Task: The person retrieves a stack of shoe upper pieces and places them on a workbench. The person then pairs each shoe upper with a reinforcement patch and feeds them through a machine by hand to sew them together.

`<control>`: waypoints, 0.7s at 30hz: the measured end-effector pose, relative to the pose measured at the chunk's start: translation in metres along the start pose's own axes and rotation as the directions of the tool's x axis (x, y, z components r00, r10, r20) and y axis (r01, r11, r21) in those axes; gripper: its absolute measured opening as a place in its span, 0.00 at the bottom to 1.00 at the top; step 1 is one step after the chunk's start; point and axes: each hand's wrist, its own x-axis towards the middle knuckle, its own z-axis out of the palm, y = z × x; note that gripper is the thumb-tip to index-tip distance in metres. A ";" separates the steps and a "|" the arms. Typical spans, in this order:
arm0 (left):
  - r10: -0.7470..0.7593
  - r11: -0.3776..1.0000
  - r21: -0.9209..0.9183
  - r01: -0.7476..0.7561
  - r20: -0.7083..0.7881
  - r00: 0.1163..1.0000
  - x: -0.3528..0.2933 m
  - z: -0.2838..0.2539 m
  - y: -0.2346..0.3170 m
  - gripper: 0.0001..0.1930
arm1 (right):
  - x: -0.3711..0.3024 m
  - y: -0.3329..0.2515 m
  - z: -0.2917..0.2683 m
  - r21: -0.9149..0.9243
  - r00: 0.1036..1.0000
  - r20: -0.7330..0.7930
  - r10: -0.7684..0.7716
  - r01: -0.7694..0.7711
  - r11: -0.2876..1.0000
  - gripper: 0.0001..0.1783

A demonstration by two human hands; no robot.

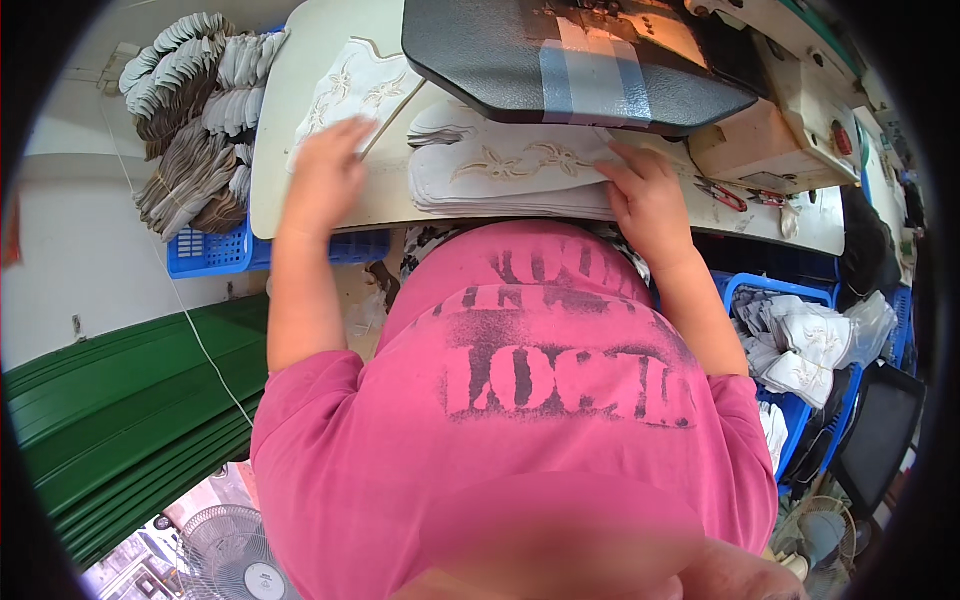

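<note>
Bright overall; warm glow on the metal plate (665, 36); left hand (330, 168) blurred; fisheye-bent edges, black corners.

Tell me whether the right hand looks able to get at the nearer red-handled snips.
Probably yes: the nearer red-handled snips lie on the table right of the right hand, nothing visible between, though the hand is at the white stack.
</note>
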 end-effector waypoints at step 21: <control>-0.507 0.851 -0.421 0.313 -0.507 0.696 0.003 -0.100 0.039 0.05 | 0.008 -0.036 -0.010 0.352 0.959 -0.243 -0.145 0.226 0.908 0.11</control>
